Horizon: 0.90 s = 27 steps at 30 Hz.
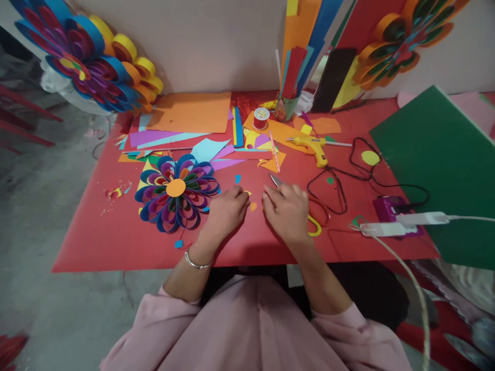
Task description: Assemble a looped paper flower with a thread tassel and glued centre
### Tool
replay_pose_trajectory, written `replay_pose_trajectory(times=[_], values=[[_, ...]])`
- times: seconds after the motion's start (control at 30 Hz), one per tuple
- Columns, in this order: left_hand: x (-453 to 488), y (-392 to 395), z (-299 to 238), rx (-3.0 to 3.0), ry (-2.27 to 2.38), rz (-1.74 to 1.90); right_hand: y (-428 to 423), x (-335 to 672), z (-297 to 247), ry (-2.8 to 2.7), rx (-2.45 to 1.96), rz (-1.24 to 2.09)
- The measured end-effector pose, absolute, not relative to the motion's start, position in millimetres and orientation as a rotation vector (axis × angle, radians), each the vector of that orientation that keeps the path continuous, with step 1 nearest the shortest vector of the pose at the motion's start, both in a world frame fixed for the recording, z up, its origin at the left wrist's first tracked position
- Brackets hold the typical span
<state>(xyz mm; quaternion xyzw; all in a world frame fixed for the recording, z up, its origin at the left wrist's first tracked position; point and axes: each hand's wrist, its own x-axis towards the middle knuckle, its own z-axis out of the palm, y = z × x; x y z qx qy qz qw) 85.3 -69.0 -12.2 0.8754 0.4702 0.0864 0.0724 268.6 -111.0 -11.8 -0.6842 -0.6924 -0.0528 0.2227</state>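
Observation:
My left hand rests on the red table with its fingers curled together. A tiny yellow scrap shows at its fingertips, and whether it is gripped is unclear. My right hand is also closed, fingers bent down towards the tabletop; what they hold, if anything, is hidden. Beneath that hand lie scissors with orange and yellow handles, their blade tip poking out beyond the fingers. An orange paper scrap lies between my hands. Left of my left hand sits a quilled paper flower with blue, purple and green loops and an orange centre disc.
A yellow glue gun lies behind my right hand, its black cord looping rightwards. Paper sheets, a thread spool and a cup of paper strips stand at the back. A purple power strip and green board are right.

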Motion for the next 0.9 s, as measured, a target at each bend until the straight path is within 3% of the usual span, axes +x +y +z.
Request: replay_pose_trajectory(times=[0.13,0.3,0.47,0.57,0.77,0.9], values=[[86,-69,-12,2.605,1.466,0.322,-153,274,-4,-1.767,-1.661,0.037],[86,-68,-12,2.566,1.452,0.427,-212,282,5,-1.950,-1.475,0.615],[86,-67,-15,2.541,1.452,0.500,-248,302,12,-2.155,-1.412,0.980],[87,-69,-14,2.583,1.374,0.472,-239,297,14,-2.004,-1.419,0.858],[92,-81,-9,2.626,1.448,0.310,-179,257,-8,-2.001,-1.764,0.081],[97,-89,-9,2.574,1.586,0.239,-162,243,-41,-1.981,-1.821,-0.063]])
